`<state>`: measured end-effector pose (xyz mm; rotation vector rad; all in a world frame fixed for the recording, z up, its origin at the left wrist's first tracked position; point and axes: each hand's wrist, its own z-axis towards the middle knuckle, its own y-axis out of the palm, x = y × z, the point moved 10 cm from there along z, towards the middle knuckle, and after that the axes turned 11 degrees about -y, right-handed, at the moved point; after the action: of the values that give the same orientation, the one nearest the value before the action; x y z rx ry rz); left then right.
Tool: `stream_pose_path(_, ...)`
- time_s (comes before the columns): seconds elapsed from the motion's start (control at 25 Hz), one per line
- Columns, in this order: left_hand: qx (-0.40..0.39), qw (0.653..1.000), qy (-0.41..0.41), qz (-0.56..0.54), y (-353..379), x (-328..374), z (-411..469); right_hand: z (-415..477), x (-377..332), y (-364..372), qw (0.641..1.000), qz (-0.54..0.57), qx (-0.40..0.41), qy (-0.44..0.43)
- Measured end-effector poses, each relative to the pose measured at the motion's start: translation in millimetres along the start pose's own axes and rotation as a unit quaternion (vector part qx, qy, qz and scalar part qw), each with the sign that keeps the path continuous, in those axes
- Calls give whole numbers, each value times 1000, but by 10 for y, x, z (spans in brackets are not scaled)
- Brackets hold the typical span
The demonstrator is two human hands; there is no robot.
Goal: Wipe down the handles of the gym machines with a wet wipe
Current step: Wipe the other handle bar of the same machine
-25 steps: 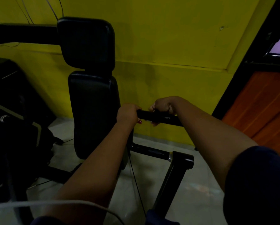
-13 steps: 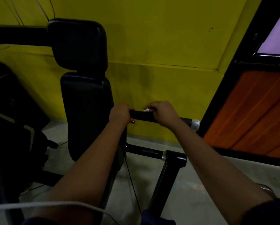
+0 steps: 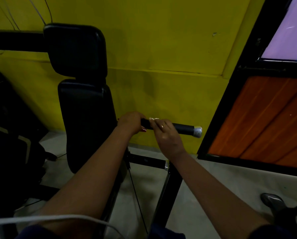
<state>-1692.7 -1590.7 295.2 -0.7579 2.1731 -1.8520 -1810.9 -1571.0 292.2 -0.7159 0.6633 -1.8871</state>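
My forearms are bare. A dark navy left sleeve (image 3: pixel 34 232) and right sleeve (image 3: pixel 278 232) show at the bottom edge. My right hand (image 3: pixel 166 133) wears a gold ring (image 3: pixel 163 125). My left hand (image 3: pixel 131 122) has a red-painted nail (image 3: pixel 144 130). A thin white cable (image 3: pixel 58 219) curves over my left arm.

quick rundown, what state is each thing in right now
left hand, grips the handle at its inner end
right hand, curled over the handle, holding the wet wipe
wet wipe, bunched against the handle, edge poking out
handle, horizontal, outer grip and silver cap uncovered
back pad, upright
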Motion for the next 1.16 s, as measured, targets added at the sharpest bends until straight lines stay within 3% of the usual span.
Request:
stream_pose_path(0.12,7,1000,6,-12,7,-3,-14,-329,40,-211,997,-20,15,-77)
stream_pose_path(0.32,-4,1000,-4,-15,19,-12,-6,-207,46,-60,999,-4,39,30)
stream_pose_path(0.56,6,1000,13,-20,42,-29,5,-134,-128,-105,996,-41,16,-81)
stream_pose_path(0.76,-3,997,-2,79,201,-81,35,-395,166,-220,997,-12,54,62)
stream_pose_path(0.88,61,991,41,108,102,143,-73,-190,-48,-65,999,4,36,31)
stream_pose_path(1.0,50,996,65,34,109,227,-107,-304,62,-196,999,-17,36,25)
stream_pose_path(1.16,44,995,83,45,85,328,-99,-598,364,-406,979,-6,107,172)
